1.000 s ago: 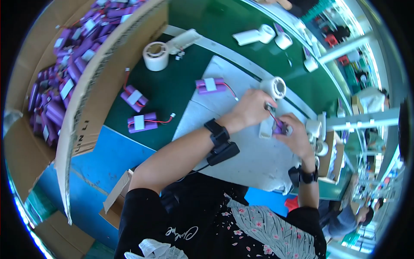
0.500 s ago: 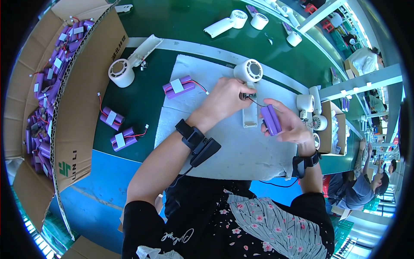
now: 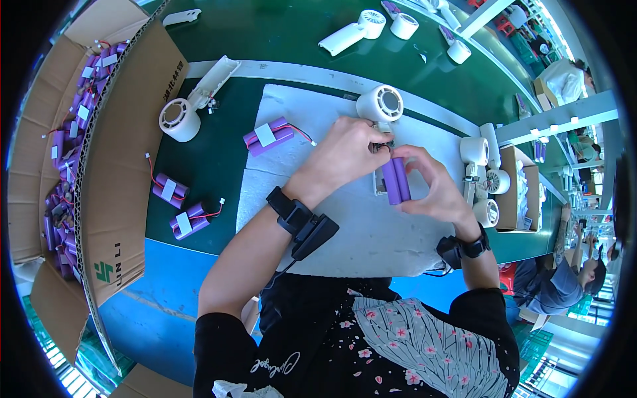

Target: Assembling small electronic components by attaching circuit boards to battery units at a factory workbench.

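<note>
A white handheld fan [image 3: 380, 103] lies on the pale foam sheet [image 3: 318, 232], round head away from me, its handle an open shell. My left hand [image 3: 348, 151] is closed in a pinch at the fan's neck, where a small part and wires sit; its fingers partly hide them. In my right hand [image 3: 434, 189] is a purple two-cell battery pack [image 3: 396, 180], gripped between thumb and fingers. The pack lies over the open handle and covers most of it. Another battery pack [image 3: 271, 136] with red and black wires rests left of my left hand.
Two battery packs [image 3: 170, 189] lie on the green table at left, near a cardboard box [image 3: 133, 152] full of packs. An opened fan [image 3: 179, 120] lies beyond them. More fans [image 3: 474, 151] and a small carton [image 3: 519, 192] stand at right. A co-worker [image 3: 564, 282] sits far right.
My right hand has brought the battery pack left and turned it, from beside the fan to over its handle. My left hand stays pinched at the neck. The view has shifted slightly.
</note>
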{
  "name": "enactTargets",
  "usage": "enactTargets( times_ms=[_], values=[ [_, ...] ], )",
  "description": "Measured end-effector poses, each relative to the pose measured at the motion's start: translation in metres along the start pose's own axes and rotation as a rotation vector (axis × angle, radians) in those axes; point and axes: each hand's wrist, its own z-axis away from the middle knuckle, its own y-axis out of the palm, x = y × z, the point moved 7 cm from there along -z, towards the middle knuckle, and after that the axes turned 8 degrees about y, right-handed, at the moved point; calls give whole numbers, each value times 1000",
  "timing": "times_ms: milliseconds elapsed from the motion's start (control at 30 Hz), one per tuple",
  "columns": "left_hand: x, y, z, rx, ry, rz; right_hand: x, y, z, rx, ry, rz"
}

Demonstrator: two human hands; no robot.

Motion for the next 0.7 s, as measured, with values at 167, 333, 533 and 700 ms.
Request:
enactTargets(
  times_ms=[167,333,533,700],
  values=[
    [-1,0,0,-4,41,-38,-4,2,-4,-81,-40,44],
    [-1,-2,2,-20,47,2,10,5,-2,-153,-64,97],
    [1,0,1,-35,-3,45,14,4,6,-259,-133,233],
    [4,2,3,-37,-16,69,16,4,7,-314,-176,341]
  ],
)
